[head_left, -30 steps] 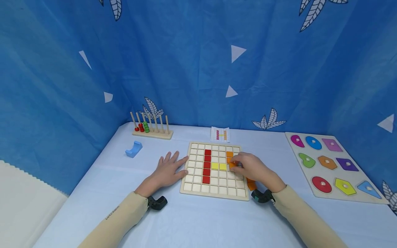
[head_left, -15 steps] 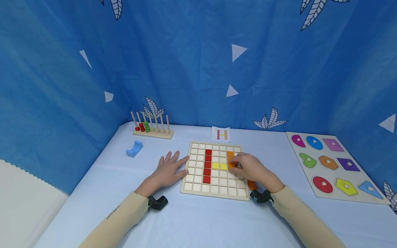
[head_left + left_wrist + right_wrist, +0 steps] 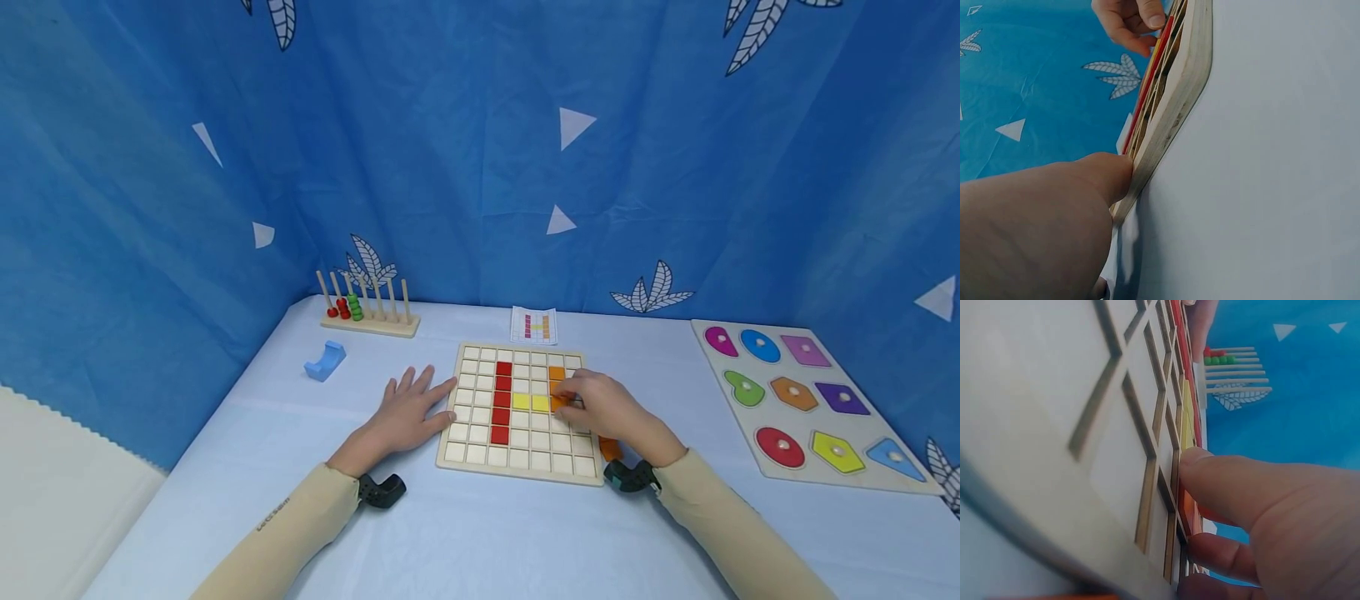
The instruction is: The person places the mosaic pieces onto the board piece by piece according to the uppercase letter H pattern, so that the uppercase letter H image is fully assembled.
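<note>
A wooden grid board [image 3: 517,473] lies on the table, holding a column of red tiles [image 3: 502,398], two yellow tiles [image 3: 530,402] and orange tiles [image 3: 557,373] on the right. My right hand [image 3: 603,406] pinches an orange tile [image 3: 558,402] between thumb and fingers, at the cell just right of the yellow ones. In the right wrist view, the thumb covers part of that orange tile [image 3: 1189,503]. My left hand [image 3: 405,414] lies palm down with spread fingers, its thumb and index fingertip at the board's left edge.
Loose orange tiles [image 3: 611,449] lie beside the board's right edge. A small printed pattern card [image 3: 534,326] lies behind the board. Back left are a bead-peg stand [image 3: 371,323] and a blue arch block [image 3: 325,361]. A knobbed shape puzzle [image 3: 813,408] is at the right.
The orange tile in my right fingers has shifted slightly left and lower, toward the yellow tiles. My left hand has stayed at the board's edge.
</note>
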`<state>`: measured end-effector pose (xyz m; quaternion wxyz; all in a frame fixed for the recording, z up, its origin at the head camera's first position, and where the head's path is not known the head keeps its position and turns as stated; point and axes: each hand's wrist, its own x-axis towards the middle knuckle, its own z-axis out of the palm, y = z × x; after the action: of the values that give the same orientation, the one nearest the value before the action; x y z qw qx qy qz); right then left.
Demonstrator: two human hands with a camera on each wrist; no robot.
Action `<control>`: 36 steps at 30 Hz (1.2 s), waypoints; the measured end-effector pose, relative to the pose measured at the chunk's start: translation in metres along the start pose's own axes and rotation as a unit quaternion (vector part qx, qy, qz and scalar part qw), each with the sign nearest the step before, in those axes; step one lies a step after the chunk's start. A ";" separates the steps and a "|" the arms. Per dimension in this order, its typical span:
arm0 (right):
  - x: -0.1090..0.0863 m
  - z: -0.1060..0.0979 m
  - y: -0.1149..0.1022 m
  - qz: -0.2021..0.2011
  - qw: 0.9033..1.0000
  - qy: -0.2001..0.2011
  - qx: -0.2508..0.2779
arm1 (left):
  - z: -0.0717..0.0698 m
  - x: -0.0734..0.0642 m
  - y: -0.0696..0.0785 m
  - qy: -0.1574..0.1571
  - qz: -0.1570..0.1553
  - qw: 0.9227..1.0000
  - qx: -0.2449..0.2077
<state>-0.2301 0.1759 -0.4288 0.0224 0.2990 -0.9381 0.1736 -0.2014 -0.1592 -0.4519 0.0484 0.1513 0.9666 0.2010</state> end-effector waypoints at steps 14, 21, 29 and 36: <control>-0.002 -0.005 0.001 0.014 1.000 -0.011 0.007 | 0.000 0.000 0.001 0.000 0.000 1.000 -0.001; -0.010 -0.014 0.005 0.043 0.999 -0.017 0.012 | 0.000 0.001 -0.002 -0.002 -0.001 1.000 0.003; -0.032 -0.024 0.017 0.055 0.998 0.005 0.011 | 0.000 0.003 -0.002 -0.003 0.001 1.000 0.006; -0.050 -0.027 0.026 0.078 0.997 0.013 -0.001 | 0.001 0.003 -0.003 -0.002 -0.001 1.000 0.006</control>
<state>-0.2054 0.2326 -0.4190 0.0216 0.2226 -0.9583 0.1778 -0.2049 -0.1604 -0.4535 0.0499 0.1515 0.9678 0.1947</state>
